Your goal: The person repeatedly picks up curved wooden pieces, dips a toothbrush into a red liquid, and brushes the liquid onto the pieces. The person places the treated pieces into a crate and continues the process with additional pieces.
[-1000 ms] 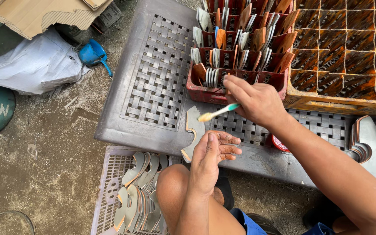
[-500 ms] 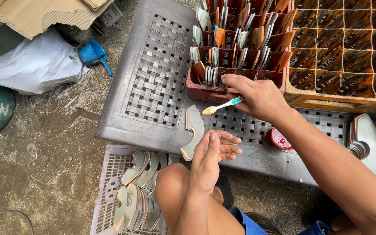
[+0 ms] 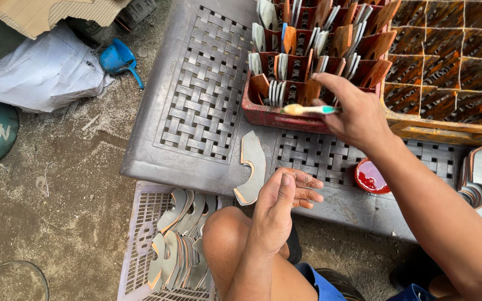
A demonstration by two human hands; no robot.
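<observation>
- Fingers of the right hand [image 3: 358,114] are pinched shut around a toothbrush [image 3: 307,110] with a blue-green handle.
- The brush end is pale and points away from the hand, just above the near wall of the red crate [image 3: 263,114].
- The left hand [image 3: 277,209] is curled around the lower end of a curved grey piece [image 3: 252,173], with the thumb up and the fingers bent.
- That curved piece lies on the grey woven tray [image 3: 202,111], just in front of the red crate.
- The red crate is full of slots, and thin grey and orange pieces stand up in them.
- A small red pot of red stuff [image 3: 370,179] sits on the grey tray, in front of the red crate and under the right arm.
- A bigger orange crate [image 3: 453,61] stands touching the red crate, on the side of the right hand.
- A pale basket [image 3: 140,245] holds more curved pieces [image 3: 182,239]. It sits below the grey tray, well in front of the red crate, beside the person's knee.
- A blue scoop [image 3: 119,58] lies on the dirt, well away from the red crate, past the far side of the grey tray.
</observation>
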